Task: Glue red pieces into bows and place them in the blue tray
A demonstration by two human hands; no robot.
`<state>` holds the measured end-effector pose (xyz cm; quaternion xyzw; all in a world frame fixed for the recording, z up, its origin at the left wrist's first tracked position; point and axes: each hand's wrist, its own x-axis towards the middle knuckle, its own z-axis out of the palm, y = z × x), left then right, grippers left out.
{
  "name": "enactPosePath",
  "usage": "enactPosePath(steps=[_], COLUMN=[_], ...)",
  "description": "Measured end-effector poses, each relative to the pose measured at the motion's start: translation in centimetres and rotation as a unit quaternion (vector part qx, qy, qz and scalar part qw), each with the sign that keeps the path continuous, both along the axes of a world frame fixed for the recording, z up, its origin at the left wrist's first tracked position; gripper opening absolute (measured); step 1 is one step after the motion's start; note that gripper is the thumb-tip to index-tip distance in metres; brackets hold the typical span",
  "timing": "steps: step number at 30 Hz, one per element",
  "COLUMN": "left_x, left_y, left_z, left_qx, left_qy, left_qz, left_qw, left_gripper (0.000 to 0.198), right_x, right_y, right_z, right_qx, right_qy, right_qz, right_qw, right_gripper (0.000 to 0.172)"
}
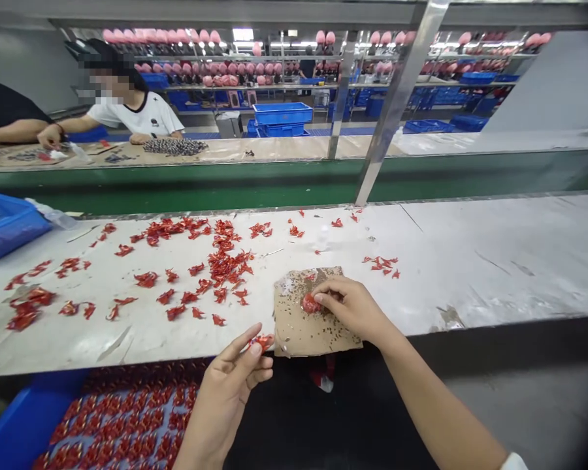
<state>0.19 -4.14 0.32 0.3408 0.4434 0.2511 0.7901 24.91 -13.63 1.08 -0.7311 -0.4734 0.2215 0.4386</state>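
Observation:
My left hand (231, 373), near the table's front edge, pinches a small shiny red plastic piece (262, 342) between thumb and fingers. My right hand (357, 308) reaches over a piece of cardboard (298, 333) speckled with dark spots. Its thumb and fingertips are pressed together at a glossy red lump (309, 303) on the board; whether they grip it or something smaller is hidden. A large pile of similar red pieces (225, 264) is spread over the white table to the left of the cardboard.
Below the table at left, a blue crate (24, 424) holds rows of red pieces. Another blue bin (10, 225) stands on the table's left end. A slanted metal post (396, 98) rises behind the table. Across the green divider (225, 186), a person in a white shirt (137, 117) works.

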Motion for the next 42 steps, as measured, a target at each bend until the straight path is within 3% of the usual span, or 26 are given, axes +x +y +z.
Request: enactPosePath(steps=[6, 11, 16, 21, 34, 42], left_x=[-0.2, 0.5, 3.0, 4.9, 4.9, 4.8], left_y=[-0.6, -1.3, -2.7, -3.8, -4.7, -4.7], left_z=[-0.5, -0.7, 0.1, 1.0, 0.1, -0.1], left_qx=[-0.02, -0.044, -0.065, -0.117, -0.148, -0.145], left_qy=[-0.041, -0.069, -0.103, -0.139, -0.173, -0.175], left_qz=[0.019, -0.005, -0.046, -0.117, -0.123, -0.126], left_qw=[0.999, 0.997, 0.992, 0.976, 0.966, 0.966], left_gripper=[0.053, 0.052, 0.049, 0.045, 0.045, 0.045], right_x=[-0.1, -0.7, -2.7, -4.9, -5.1, -5.3], right_y=[0.0, -1.4, -3.0, -4.0, -4.5, -4.5], right_z=[-0.1, 0.6, 0.8, 0.5, 0.5, 0.0], right_qx=[-0.013, 0.032, 0.147, 0.179, 0.17, 0.174], right_qy=[0.003, 0.09, 0.196, 0.279, 0.177, 0.166], right_qz=[-0.005, -0.038, 0.014, 0.06, 0.09, 0.085], right_qw=[1.0, 0.995, 0.969, 0.942, 0.965, 0.967], right_gripper=[0.016, 0.016, 0.014, 0.01, 0.009, 0.007])
